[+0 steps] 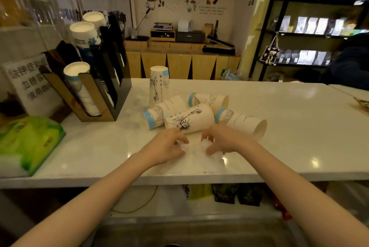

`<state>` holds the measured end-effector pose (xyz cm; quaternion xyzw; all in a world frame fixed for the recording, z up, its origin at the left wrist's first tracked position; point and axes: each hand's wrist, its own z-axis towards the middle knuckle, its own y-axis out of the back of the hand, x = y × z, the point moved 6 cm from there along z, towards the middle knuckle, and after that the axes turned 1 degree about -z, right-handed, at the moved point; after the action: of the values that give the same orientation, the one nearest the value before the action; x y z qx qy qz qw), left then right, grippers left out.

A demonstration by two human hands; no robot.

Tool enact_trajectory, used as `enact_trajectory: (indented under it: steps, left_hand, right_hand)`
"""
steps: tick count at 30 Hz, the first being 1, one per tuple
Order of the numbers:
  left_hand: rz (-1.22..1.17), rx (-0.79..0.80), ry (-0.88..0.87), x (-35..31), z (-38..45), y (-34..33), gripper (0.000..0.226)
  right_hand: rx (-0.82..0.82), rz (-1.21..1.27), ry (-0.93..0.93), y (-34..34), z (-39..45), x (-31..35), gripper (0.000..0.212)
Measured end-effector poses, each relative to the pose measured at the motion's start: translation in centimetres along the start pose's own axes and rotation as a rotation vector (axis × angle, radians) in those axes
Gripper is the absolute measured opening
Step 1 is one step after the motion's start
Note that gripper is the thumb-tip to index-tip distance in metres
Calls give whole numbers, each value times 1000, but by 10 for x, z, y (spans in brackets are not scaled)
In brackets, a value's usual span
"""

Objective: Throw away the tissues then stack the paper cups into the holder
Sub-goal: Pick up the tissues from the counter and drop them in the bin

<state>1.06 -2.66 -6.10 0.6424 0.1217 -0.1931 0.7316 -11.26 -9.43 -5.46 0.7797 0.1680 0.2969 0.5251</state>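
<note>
White counter (279, 126) fills the middle of the frame, with shop shelving behind at upper right. Both hands meet at lower centre over a pale tissue (196, 151) lying flat near the counter's front edge. The left hand (167, 146) and right hand (223, 140) have fingers curled and spread apart, tips pressing on the tissue from either side, likely to bunch it up for lifting; neither has closed on it yet. Just beyond the hands lie four cups (189, 120) on their sides, touching one another, and a fifth stands upside down behind them. The holder (95, 94) sits at left centre, its slots already carrying cup stacks. A green pack (30, 142) rests at lower left. Bare counter stretches to the right, giving room to sweep; no bin is in view.
</note>
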Motion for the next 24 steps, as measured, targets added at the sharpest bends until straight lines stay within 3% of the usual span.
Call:
enact_trajectory:
  steps: [5, 9, 12, 16, 24]
  left_hand:
    - [-66, -151, -63, -9, -33, 22, 31]
    - [-308, -167, 41, -14, -61, 21, 44]
    - [-365, -184, 110, -16, -83, 5, 43]
    - [-316, -221, 114, -19, -122, -41, 26]
    - [-472, -158, 577, 36, -207, -188, 25]
  right_hand:
    - [-66, 146, 110, 5, -15, 16, 36]
    - [-45, 298, 229, -4, -35, 31, 24]
    - [40, 456, 251, -23, -53, 32, 30]
    - [156, 610, 251, -67, -74, 23, 22]
    - [153, 889, -5, -216, -63, -21, 15]
